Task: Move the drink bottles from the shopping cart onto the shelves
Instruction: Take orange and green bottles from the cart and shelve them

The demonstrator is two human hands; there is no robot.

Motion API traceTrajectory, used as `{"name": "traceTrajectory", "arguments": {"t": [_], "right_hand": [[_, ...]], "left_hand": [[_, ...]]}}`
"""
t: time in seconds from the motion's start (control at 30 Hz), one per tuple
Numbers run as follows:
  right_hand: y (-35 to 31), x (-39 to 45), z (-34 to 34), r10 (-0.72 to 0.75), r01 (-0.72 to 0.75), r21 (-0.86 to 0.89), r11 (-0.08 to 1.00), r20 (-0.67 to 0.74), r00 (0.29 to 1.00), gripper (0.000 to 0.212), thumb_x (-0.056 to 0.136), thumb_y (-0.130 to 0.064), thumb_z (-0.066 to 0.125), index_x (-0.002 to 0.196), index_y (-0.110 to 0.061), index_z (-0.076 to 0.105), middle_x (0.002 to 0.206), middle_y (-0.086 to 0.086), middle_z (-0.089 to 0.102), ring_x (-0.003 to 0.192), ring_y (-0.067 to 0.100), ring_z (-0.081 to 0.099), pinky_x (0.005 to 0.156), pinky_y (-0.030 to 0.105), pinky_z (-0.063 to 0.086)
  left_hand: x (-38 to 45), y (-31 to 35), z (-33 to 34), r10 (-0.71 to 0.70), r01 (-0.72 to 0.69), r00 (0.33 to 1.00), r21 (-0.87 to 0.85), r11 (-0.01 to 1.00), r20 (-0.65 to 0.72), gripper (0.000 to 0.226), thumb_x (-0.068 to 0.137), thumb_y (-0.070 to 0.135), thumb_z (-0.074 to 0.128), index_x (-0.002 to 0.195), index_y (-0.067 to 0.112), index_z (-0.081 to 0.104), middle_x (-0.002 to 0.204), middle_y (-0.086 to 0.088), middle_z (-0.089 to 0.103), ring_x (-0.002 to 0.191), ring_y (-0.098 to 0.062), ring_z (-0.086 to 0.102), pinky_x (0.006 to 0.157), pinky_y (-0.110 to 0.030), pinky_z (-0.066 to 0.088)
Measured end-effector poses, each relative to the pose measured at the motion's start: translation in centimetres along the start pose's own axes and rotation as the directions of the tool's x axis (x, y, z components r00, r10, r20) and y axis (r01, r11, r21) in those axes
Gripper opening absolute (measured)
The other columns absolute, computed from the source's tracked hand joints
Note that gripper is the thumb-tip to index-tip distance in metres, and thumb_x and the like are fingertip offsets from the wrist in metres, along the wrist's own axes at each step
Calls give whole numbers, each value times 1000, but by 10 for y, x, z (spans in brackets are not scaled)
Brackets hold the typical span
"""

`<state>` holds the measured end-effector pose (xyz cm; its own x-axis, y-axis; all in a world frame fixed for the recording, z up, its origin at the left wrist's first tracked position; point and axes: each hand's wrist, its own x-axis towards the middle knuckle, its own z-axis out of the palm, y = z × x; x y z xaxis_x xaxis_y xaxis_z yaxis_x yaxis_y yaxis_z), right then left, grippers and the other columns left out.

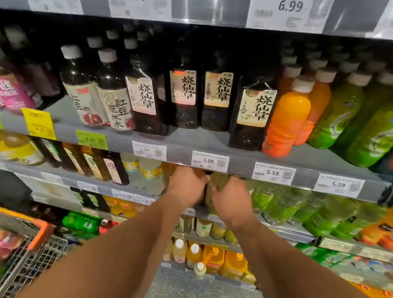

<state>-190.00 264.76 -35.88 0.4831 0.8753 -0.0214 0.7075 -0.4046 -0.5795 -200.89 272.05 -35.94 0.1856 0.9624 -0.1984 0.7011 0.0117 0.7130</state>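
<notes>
Placement is under way: left hand (187, 184) and right hand (230, 201) each curl their grip round a dark-and-green plastic drink bottle (210, 191) on the grey metal shelf (251, 221), likely needing release next, then another bottle from the orange-rimmed wire shopping cart (34, 248).

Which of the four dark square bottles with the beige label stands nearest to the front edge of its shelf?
The rightmost one, beside the orange bottle. Its base almost reaches the shelf edge, while the two middle ones stand further back.
</notes>
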Motion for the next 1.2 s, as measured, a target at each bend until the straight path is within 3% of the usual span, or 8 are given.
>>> {"name": "traceTrajectory", "arguments": {"t": [0.07, 0.3, 0.43, 0.53, 0.67, 0.77, 0.97, 1.2], "right_hand": [[-1, 9, 4, -2, 2, -9, 1000, 18, 1000, 35, 92, -42, 57, 100, -8, 65, 97, 14, 68, 91, 33, 66, 69, 28, 43], [-1, 9, 11, 56, -47, 183, 982, -39, 998, 28, 84, -23, 66, 110, -13, 61, 97, 13, 64, 90, 36, 63, 68, 28, 40], [-5, -9, 9, -5, 16, 191, 982, -62, 998, 24, 81, -14, 64, 88, -29, 46, 79, -2, 54, 82, 33, 62, 63, 28, 35], [-9, -29, 9, -73, 86, 173, 981, -79, 994, 36, 82, -12, 66, 93, -33, 39, 80, -9, 51, 82, 29, 62, 61, 28, 34], [-29, -58, 7, -122, 141, 170, 975, -120, 985, 40, 83, -16, 66, 110, -36, 44, 92, -11, 58, 83, 19, 59, 67, 25, 36], [-63, -76, 4, -171, 191, 182, 965, -120, 978, 38, 83, -21, 66, 103, -42, 42, 89, -17, 54, 84, 18, 60, 68, 25, 36], [-161, -118, 27, -326, 335, 130, 933, -87, 942, 31, 84, -28, 64, 110, -24, 48, 102, 6, 66, 93, 33, 63, 72, 36, 50], [-311, -192, 81, -531, 534, 120, 837, -61, 845, 40, 79, -45, 65, 111, -25, 51, 101, 8, 68, 93, 35, 63, 71, 37, 48]], "left_hand": [[6, 0, 4, -8, 8, 1000, -26, 1000, 10, 28, 88, 32, 68, 99, 8, 71, 98, -9, 72, 92, -29, 65, 87, -39, 54], [-5, -11, 9, 81, -86, 996, -105, 991, -46, 22, 76, 24, 73, 98, 18, 73, 97, -5, 71, 95, -26, 65, 83, -41, 55], [-19, -18, 4, 48, -54, 998, -159, 986, -37, 25, 74, 24, 78, 96, 23, 66, 96, 1, 70, 91, -23, 65, 83, -41, 55], [-38, -30, -1, 36, -45, 999, -366, 930, -31, 38, 75, 10, 78, 98, 35, 62, 101, 5, 69, 101, -23, 64, 89, -44, 54], [-68, -47, -23, 48, -86, 994, -411, 908, -101, 42, 73, 23, 78, 100, 50, 62, 94, 21, 69, 95, -7, 65, 82, -36, 56], [-87, -61, -59, 56, -104, 990, -399, 911, -129, 38, 73, 32, 76, 108, 41, 65, 99, 14, 71, 96, -12, 66, 83, -40, 56], [-130, -109, -164, 25, -124, 968, -388, 913, -251, 23, 75, 29, 78, 95, 35, 66, 86, 7, 72, 82, -16, 68, 73, -40, 58], [-200, -198, -306, -101, -132, 843, -385, 913, -529, 26, 72, 35, 82, 92, 24, 70, 88, 8, 72, 90, -16, 67, 74, -31, 53]]}}
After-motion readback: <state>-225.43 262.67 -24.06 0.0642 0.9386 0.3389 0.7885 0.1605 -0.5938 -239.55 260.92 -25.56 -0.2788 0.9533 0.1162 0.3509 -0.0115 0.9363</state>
